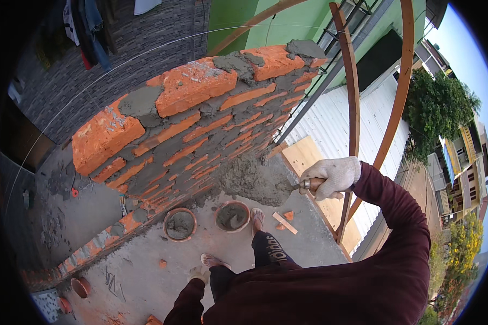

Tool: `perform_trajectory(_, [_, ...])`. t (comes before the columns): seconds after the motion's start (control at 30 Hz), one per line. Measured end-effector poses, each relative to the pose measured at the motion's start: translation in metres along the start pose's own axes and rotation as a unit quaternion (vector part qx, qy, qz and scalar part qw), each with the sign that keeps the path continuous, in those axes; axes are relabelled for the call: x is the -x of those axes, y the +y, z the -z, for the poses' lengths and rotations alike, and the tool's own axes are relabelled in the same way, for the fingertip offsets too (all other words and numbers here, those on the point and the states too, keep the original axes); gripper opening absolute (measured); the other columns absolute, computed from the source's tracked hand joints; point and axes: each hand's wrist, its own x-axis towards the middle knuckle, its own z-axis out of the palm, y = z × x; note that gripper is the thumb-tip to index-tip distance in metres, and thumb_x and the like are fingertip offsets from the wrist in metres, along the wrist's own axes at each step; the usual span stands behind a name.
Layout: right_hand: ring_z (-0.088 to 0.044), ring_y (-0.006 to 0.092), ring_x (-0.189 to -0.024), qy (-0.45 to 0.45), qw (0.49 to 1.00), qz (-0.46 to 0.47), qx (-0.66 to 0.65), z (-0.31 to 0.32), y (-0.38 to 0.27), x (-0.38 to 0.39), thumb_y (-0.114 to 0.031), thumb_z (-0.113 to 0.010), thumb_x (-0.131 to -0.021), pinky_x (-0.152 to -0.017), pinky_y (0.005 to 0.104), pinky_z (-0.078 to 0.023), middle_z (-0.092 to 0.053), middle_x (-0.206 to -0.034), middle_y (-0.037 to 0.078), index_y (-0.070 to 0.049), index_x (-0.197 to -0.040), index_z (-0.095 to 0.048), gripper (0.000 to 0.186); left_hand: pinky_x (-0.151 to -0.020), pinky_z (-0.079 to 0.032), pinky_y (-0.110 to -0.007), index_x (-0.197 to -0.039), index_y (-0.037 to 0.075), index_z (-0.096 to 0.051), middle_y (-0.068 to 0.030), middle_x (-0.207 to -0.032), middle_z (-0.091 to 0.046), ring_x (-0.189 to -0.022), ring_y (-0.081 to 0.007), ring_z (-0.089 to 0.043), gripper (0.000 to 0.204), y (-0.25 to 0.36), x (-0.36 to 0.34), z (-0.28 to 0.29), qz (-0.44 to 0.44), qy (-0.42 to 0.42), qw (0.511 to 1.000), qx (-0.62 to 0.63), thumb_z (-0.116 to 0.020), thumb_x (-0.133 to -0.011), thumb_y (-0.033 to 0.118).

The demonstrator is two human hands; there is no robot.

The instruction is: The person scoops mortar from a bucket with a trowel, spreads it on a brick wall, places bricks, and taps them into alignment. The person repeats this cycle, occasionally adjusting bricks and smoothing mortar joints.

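Observation:
My right hand (332,177), in a white work glove, is wrapped around the wooden handle of a trowel (311,184). A large heap of wet grey mortar (255,180) covers the trowel's blade, held out beside a brick wall (187,127). Orange bricks form the wall's top course, with grey mortar in the joints between them. Low beside my leg hangs my left hand (199,274), also gloved; its fingers are too indistinct to read, and nothing shows in it.
Two round tubs (180,225) of mortar stand on the concrete floor near my feet. Brick pieces (285,222) lie to their right. A low brick row (108,234) runs leftward. Curved wooden poles (350,81) and a string (146,51) cross near the wall. Corrugated roofing (382,116) lies beyond.

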Motion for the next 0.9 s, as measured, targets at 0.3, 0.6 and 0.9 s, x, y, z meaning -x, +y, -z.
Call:
perform_trajectory(0.3, [-0.054,0.0078,-0.044,0.232,0.956,0.090,0.155,0.212,-0.034,0.098,-0.007,-0.070,-0.077,-0.038,0.0264,-0.046,-0.055,-0.065,0.000,0.005,-0.113,-0.064,0.038,-0.115,-0.041,-0.044,-0.146,0.002,-0.054,-0.0267,-0.145,-0.057,-0.137,-0.0397,-0.052,0.074,0.052,-0.032,0.048,0.095,0.117,0.985,0.085,-0.065,-0.094,0.053])
perform_trajectory(0.6, [-0.070,0.0356,-0.085,0.477,0.624,0.137,0.604,0.320,-0.022,0.049,-0.007,-0.058,-0.089,-0.068,0.0465,-0.055,-0.068,-0.087,0.014,-0.007,-0.104,-0.059,0.015,-0.115,-0.042,-0.043,-0.149,0.001,-0.050,-0.0261,-0.146,-0.057,-0.138,-0.0385,-0.053,0.078,0.130,-0.047,-0.043,0.099,0.153,0.923,0.340,-0.068,-0.093,0.053])
perform_trajectory(0.9, [-0.069,0.0373,-0.080,0.577,0.686,0.090,0.434,0.272,0.028,0.082,-0.017,-0.062,-0.092,-0.071,0.0457,-0.053,-0.064,-0.083,0.018,-0.002,-0.113,-0.059,0.026,-0.116,-0.041,-0.042,-0.147,0.003,-0.054,-0.0219,-0.148,-0.056,-0.140,-0.0354,-0.052,0.074,0.129,-0.073,0.022,0.062,0.033,0.995,0.072,-0.060,-0.097,0.058])
